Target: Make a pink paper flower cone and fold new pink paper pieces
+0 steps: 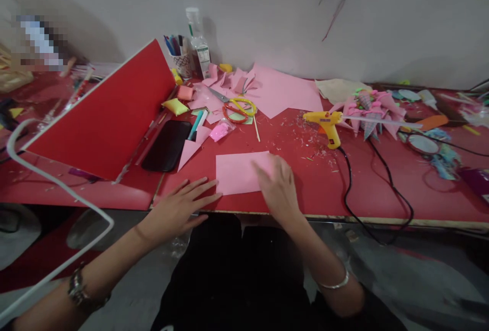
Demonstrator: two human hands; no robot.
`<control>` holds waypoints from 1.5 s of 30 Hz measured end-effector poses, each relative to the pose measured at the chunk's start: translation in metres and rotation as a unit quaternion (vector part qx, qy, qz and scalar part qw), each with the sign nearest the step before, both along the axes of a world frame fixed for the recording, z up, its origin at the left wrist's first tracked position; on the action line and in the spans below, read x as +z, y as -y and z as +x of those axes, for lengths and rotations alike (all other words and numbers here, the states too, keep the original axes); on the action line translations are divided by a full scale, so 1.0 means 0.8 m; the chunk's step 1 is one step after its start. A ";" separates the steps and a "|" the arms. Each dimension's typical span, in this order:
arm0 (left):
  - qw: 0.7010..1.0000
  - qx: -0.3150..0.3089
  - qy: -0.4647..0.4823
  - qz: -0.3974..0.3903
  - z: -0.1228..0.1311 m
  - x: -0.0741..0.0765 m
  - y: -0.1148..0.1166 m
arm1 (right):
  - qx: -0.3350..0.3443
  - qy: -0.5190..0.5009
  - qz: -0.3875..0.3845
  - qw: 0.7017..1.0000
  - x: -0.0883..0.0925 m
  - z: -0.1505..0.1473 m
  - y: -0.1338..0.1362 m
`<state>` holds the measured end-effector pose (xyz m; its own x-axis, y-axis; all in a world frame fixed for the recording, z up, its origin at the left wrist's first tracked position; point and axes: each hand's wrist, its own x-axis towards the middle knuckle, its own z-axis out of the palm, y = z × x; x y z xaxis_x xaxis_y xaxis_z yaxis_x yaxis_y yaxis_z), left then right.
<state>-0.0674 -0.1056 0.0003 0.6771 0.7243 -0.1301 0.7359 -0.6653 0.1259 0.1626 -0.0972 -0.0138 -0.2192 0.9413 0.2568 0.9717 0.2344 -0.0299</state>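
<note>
A pink paper rectangle [237, 174] lies flat near the front edge of the red table. My left hand [185, 202] rests with fingers spread, their tips at the paper's left edge. Over the paper's right end is my right hand [278, 183], its index finger stretched out across the sheet and somewhat blurred; the other fingers are bent and partly hidden. Just behind the paper lie a pink packet [220, 130] and a cut pink paper piece [190, 148]. Scissors [239, 108] with yellow and orange handles lie farther back.
A yellow glue gun [327, 126] stands right of centre, its black cord [348, 188] hanging over the front edge. Pink paper cones [376, 112] sit behind it. A black phone [168, 145] and a red board [114, 112] are at left. A bottle [201, 51] stands by the wall.
</note>
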 end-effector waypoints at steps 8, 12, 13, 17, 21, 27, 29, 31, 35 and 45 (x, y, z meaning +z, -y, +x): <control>0.999 0.004 0.012 0.036 0.003 -0.003 0.002 | 0.211 -0.023 -0.078 0.974 -0.003 -0.013 0.028; 0.999 -0.004 0.018 0.045 0.002 -0.003 0.001 | 0.155 -0.045 -0.098 0.982 0.004 0.000 0.032; 0.999 -0.006 0.017 0.045 0.002 -0.003 0.001 | 0.141 -0.048 -0.102 0.983 0.007 0.005 0.034; 0.999 -0.012 0.014 0.050 0.000 -0.004 -0.001 | 0.088 -0.051 -0.108 0.989 0.014 0.032 0.039; 0.998 -0.021 0.019 0.062 -0.002 -0.007 -0.002 | 0.055 -0.043 -0.105 0.992 0.017 0.055 0.042; 0.996 -0.032 0.031 0.082 -0.002 -0.008 0.000 | 0.041 -0.039 -0.121 0.991 0.023 0.077 0.043; 0.995 -0.033 0.030 0.089 -0.002 -0.009 0.000 | 0.035 -0.037 -0.115 0.992 0.024 0.083 0.042; 0.994 -0.035 0.033 0.094 -0.002 -0.010 0.001 | 0.030 -0.040 -0.106 0.993 0.026 0.090 0.040; 0.995 -0.029 0.051 0.081 -0.001 -0.008 0.000 | 0.018 -0.074 -0.074 0.994 0.025 0.090 0.030; 0.997 0.063 0.040 0.016 0.050 0.011 -0.024 | 0.209 -0.054 -0.102 0.971 0.013 0.022 -0.013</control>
<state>-0.0278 -0.0865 0.0095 0.5870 0.8077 -0.0554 0.8028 -0.5719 0.1685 0.1802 -0.0864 -0.0035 -0.5746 0.8101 0.1165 0.7818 0.5854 -0.2148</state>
